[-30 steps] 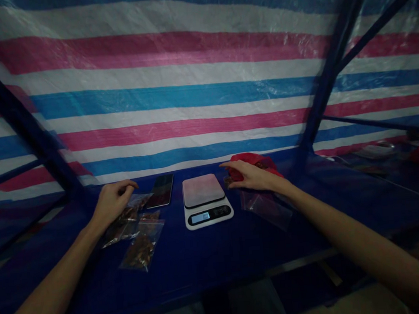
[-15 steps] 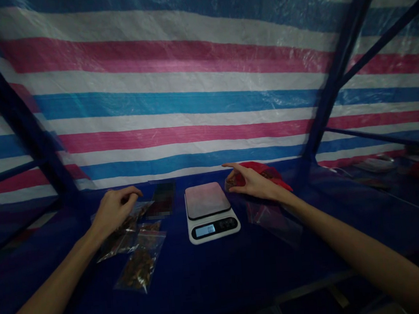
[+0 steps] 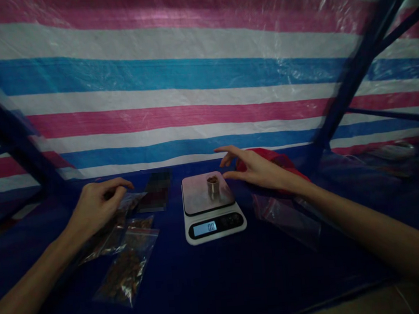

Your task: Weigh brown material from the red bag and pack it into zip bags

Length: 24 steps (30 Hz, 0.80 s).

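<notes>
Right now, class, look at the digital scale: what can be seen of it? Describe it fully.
The scale has a white, plastic-looking body with rounded corners and a shiny, metal-looking plate edged in dark. On its near side, a dark panel holds a lit display reading 0.0. It sits flat on the blue table, bearing a small metallic cup of brown pieces. The right hand is close by; whether it touches the plate is unclear.

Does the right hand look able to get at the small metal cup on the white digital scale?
Probably yes. The right hand is beside the small metal cup, thumb and fingers apart, and nothing visible stands between them; the cup sits in plain view on the white digital scale.
</notes>
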{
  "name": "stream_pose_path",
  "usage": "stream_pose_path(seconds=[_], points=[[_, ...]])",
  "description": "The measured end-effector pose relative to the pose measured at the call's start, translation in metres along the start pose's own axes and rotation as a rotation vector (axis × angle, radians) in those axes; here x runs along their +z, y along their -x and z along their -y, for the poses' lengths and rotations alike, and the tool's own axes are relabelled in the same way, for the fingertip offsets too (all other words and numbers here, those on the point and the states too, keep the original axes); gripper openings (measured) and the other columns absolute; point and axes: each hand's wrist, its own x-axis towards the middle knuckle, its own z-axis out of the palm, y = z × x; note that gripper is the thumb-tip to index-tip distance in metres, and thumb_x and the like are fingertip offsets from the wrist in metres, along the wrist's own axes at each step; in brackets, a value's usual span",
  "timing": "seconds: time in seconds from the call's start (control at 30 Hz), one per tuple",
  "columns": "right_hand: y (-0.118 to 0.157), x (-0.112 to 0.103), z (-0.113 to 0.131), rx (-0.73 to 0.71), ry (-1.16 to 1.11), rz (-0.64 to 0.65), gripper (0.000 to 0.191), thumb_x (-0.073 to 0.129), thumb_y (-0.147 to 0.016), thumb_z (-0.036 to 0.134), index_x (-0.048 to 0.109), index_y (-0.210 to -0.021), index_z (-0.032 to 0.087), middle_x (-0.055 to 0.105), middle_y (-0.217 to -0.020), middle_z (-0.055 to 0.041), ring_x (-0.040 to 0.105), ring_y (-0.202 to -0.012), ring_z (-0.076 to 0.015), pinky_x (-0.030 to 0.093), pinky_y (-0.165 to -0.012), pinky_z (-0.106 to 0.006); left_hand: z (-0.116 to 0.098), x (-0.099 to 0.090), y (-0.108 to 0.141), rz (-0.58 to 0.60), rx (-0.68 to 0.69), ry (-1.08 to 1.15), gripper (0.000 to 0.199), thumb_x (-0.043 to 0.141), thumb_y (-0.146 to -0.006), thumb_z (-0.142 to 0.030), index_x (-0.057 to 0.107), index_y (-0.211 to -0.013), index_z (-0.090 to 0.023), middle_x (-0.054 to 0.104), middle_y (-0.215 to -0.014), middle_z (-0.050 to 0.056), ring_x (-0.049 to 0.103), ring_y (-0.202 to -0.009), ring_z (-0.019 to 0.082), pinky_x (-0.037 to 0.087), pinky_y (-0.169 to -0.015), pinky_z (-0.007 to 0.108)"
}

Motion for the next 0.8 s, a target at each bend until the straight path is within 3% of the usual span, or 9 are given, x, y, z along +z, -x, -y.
stream_pose_path(seconds=[0.1, 0.2, 0.4, 0.47, 0.6, 0.8], points=[[0.022, -0.019, -0.005, 0.045, 0.001, -0.031, 0.034, 0.064, -0.098, 0.038, 0.067, -0.126, 0.021, 0.074, -0.107, -0.0068, 0.070, -0.093, -0.0204, 0.055, -0.085, -0.035, -0.007, 0.001, 0.004, -0.022, 0.027, -0.004, 0.044, 0.043, -0.086, -0.042, 0.078, -0.090, -0.015, 0.057, -0.051, -0.004, 0.045, -0.043, 0.013, 0.033, -0.052, 0.025], [0.044, -0.032, -0.013, 0.099, -0.017, 0.011, 0.023, 0.066, -0.096, 0.038, 0.076, -0.103, 0.019, 0.076, -0.100, -0.0067, 0.071, -0.089, -0.0200, 0.055, -0.082, -0.033, -0.011, 0.005, 0.007, -0.025, 0.088, -0.049, 0.046, 0.042, -0.088, -0.044, 0.078, -0.092, -0.016, 0.058, -0.050, -0.003, 0.048, -0.042, 0.013, 0.033, -0.050, 0.025], [0.066, -0.042, -0.014, 0.116, -0.071, 0.382, 0.021, 0.076, -0.090, 0.040, 0.079, -0.101, 0.022, 0.076, -0.094, -0.0038, 0.071, -0.082, -0.0184, 0.055, -0.071, -0.027, -0.018, 0.015, 0.013, -0.053, 0.353, -0.130, 0.039, 0.046, -0.094, -0.039, 0.078, -0.099, -0.018, 0.071, -0.063, 0.000, 0.060, -0.046, 0.013, 0.040, -0.051, 0.026], [0.067, -0.040, -0.013, 0.121, -0.083, 0.452, 0.018, 0.076, -0.090, 0.039, 0.081, -0.099, 0.024, 0.076, -0.094, -0.0035, 0.072, -0.082, -0.0180, 0.055, -0.069, -0.026, -0.025, 0.018, 0.017, -0.083, 0.471, -0.128, 0.032, 0.048, -0.095, -0.033, 0.077, -0.102, -0.020, 0.072, -0.066, -0.001, 0.061, -0.046, 0.013, 0.042, -0.050, 0.026], [0.071, -0.033, -0.019, 0.128, -0.135, 0.466, 0.013, 0.074, -0.092, 0.036, 0.081, -0.093, 0.025, 0.075, -0.090, -0.0036, 0.073, -0.081, -0.0180, 0.056, -0.067, -0.025, -0.039, 0.025, 0.027, -0.109, 0.642, -0.095, 0.025, 0.053, -0.094, -0.023, 0.073, -0.109, -0.026, 0.074, -0.072, -0.002, 0.063, -0.051, 0.013, 0.044, -0.050, 0.028], [0.082, -0.021, -0.030, 0.137, -0.148, 0.460, 0.014, 0.071, -0.095, 0.031, 0.077, -0.084, 0.025, 0.072, -0.093, -0.0040, 0.072, -0.081, -0.0170, 0.058, -0.067, -0.024, -0.048, 0.036, 0.036, -0.015, 0.643, -0.027, 0.032, 0.054, -0.092, -0.016, 0.067, -0.118, -0.028, 0.062, -0.059, -0.006, 0.058, -0.047, 0.014, 0.045, -0.049, 0.031]])
